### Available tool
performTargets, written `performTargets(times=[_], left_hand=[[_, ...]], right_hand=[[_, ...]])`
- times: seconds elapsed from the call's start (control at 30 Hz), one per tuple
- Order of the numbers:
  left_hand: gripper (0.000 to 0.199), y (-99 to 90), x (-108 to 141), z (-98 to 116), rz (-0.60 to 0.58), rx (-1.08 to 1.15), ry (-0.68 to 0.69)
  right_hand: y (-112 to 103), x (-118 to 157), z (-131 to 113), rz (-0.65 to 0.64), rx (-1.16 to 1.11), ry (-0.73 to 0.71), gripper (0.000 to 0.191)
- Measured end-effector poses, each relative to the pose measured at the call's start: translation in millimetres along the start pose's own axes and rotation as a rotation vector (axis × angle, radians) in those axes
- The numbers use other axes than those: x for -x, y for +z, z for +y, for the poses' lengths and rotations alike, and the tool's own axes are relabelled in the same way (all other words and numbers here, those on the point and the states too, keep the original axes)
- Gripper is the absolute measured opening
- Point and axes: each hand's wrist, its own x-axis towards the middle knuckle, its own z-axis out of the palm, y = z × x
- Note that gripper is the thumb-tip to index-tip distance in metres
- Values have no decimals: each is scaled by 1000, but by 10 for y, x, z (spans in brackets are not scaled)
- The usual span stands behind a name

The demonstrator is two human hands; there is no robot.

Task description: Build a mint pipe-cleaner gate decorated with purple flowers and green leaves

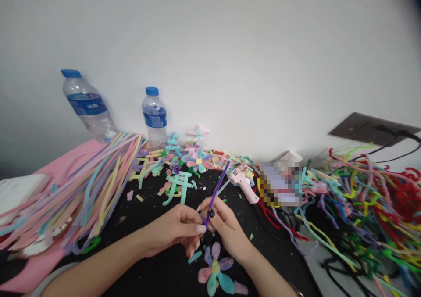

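Note:
A purple pipe cleaner (219, 184) rises from between my two hands, leaning up and to the right. My left hand (184, 227) pinches its lower end, where the purple looks bent or twisted. Close against it, my right hand (225, 227) grips the same pipe cleaner between thumb and fingers. Just below the hands a pastel flower of pipe cleaners (215, 268) with a yellow centre lies on the black table mat (158, 270). Beside that flower is a short turquoise piece (195, 257). Farther back lies a pink glue gun (245, 185).
Two water bottles (154, 119) stand by the wall. Pastel pipe cleaners (112, 178) are heaped on the left, and a tangle of bright ones (362, 213) covers the right. Finished shapes and scraps (179, 185) lie behind the hands. A wall socket with cables (371, 128) is at right.

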Motion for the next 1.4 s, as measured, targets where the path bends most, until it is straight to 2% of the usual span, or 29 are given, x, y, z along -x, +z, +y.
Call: performTargets(times=[0.1, 0.2, 0.37, 0.57, 0.7, 0.93, 1.13, 1.4], left_hand=[[28, -15, 11, -8, -36, 72, -48], [27, -22, 9, -6, -21, 96, -76], [27, -23, 2, -3, 42, 106, -70], [28, -11, -3, -4, 87, 100, -50], [26, -9, -3, -6, 107, 94, -41], [23, -31, -1, -9, 111, 53, -42], [22, -24, -12, 2, 149, -159, 71], [23, 48, 8, -33, 325, -716, 282]], right_hand=[[25, -4, 11, -41, -95, 30, 33], [19, -7, 52, -13, -102, 12, 30], [-14, -2, 85, 71, 193, -71, 24], [-44, -4, 45, 85, 477, -183, 15], [-68, -4, -17, 52, 609, -264, 14], [-111, -2, -18, -6, 707, -287, 18], [-100, -14, 3, 0, 744, -274, 18], [-22, -43, 72, 81, 799, -155, 26]])
